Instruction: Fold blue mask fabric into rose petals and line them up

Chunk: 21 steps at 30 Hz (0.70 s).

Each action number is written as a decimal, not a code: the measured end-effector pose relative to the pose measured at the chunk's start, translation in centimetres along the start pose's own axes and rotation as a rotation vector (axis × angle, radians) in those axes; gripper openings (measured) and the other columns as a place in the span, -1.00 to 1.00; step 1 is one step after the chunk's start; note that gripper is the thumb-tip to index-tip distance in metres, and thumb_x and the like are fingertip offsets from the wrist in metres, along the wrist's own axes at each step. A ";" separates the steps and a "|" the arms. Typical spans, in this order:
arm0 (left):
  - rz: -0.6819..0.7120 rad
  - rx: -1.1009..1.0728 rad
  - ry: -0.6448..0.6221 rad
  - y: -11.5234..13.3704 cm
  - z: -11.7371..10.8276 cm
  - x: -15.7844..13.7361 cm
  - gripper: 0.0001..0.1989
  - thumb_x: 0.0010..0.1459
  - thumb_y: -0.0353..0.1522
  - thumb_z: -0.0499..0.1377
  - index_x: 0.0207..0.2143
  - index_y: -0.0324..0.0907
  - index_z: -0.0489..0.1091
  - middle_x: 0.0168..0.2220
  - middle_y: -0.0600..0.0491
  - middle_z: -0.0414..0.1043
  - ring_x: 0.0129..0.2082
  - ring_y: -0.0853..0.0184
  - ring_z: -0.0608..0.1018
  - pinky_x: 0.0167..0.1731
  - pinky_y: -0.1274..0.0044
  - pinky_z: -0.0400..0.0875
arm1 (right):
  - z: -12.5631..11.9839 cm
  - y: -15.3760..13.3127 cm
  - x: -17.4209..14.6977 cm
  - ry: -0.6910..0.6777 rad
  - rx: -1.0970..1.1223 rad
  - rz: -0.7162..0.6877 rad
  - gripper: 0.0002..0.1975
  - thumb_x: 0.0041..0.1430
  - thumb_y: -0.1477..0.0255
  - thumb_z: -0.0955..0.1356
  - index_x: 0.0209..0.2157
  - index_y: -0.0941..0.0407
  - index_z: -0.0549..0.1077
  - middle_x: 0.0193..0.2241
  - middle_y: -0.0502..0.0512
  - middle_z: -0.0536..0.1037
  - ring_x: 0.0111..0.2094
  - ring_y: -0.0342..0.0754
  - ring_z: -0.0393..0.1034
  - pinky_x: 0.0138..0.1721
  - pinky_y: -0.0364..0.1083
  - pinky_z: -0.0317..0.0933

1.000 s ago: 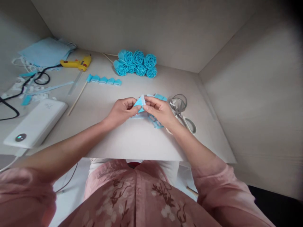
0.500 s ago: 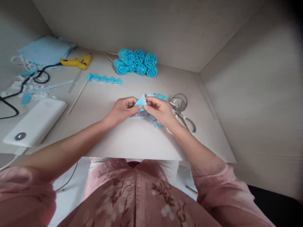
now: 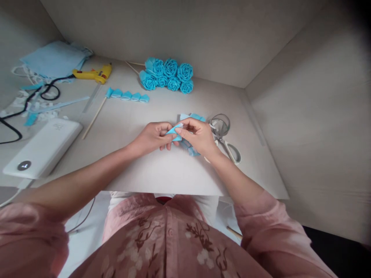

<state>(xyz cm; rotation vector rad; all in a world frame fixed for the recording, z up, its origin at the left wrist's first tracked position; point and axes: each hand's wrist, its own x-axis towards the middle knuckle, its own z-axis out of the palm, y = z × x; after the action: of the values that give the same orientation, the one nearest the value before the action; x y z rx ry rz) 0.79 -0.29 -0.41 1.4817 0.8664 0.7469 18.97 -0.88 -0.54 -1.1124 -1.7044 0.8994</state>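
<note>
Blue folded piece (image 3: 172,130) held in both hands over the desk (image 3: 162,175).
Fingers of left hand (image 3: 152,138) and right hand (image 3: 201,136) are pinched narrow on it, thumbs on top. Small blue pieces (image 3: 193,151) are partly covered by the right hand; scissors (image 3: 232,151) are seen just beside. Blue flowers (image 3: 171,75) are laid toward the back, with a row of folded pieces (image 3: 126,95) and yellow glue gun (image 3: 93,75) placed farther left.

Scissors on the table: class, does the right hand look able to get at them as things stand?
Probably yes, once freed: the right hand is pinching the folded blue piece with the left hand, but the scissors lie close beside its wrist, with much of them uncovered.
</note>
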 end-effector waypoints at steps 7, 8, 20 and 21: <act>-0.030 0.030 0.010 -0.3 -0.3 0.1 -0.76 0.09 -0.24 0.28 -0.43 -0.28 0.49 -0.56 0.05 0.53 -0.66 0.52 0.41 -0.65 0.68 0.29 | 0.0 0.0 0.1 0.016 -0.046 -0.025 -0.85 0.11 0.32 0.41 -0.39 0.13 0.49 -0.54 -0.07 0.41 -0.48 -0.19 0.26 -0.39 -0.16 0.20; -0.035 0.031 0.012 -0.3 -0.3 0.1 -0.76 0.09 -0.24 0.28 -0.43 -0.28 0.51 -0.57 0.05 0.52 -0.66 0.52 0.40 -0.65 0.68 0.29 | 0.0 0.0 0.0 0.019 -0.056 -0.037 -0.85 0.11 0.33 0.41 -0.39 0.13 0.50 -0.53 -0.06 0.43 -0.47 -0.19 0.27 -0.38 -0.16 0.21; -0.063 -0.152 0.025 0.4 -0.3 -0.1 -0.79 0.02 -0.27 0.32 -0.45 -0.27 0.50 -0.45 0.00 0.57 -0.58 0.49 0.45 -0.61 0.65 0.30 | -1.4 0.3 0.1 -0.042 -0.474 -0.510 -0.76 0.35 0.39 0.27 -0.18 0.02 0.60 -0.26 0.11 0.61 -0.21 -0.02 0.46 -0.13 0.02 0.31; -0.067 -0.165 0.025 0.3 -0.3 -0.1 -0.79 0.02 -0.27 0.32 -0.45 -0.27 0.50 -0.45 0.00 0.57 -0.57 0.49 0.46 -0.60 0.65 0.30 | -1.5 0.4 0.2 -0.046 -0.494 -0.528 -0.75 0.35 0.40 0.26 -0.17 0.02 0.60 -0.25 0.12 0.61 -0.21 -0.02 0.46 -0.14 0.02 0.31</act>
<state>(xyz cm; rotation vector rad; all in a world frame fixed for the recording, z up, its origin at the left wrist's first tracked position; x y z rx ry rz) 0.49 -0.19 -0.03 1.2934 0.8487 0.7697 20.43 -0.46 -0.33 -0.8680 -2.1817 0.1757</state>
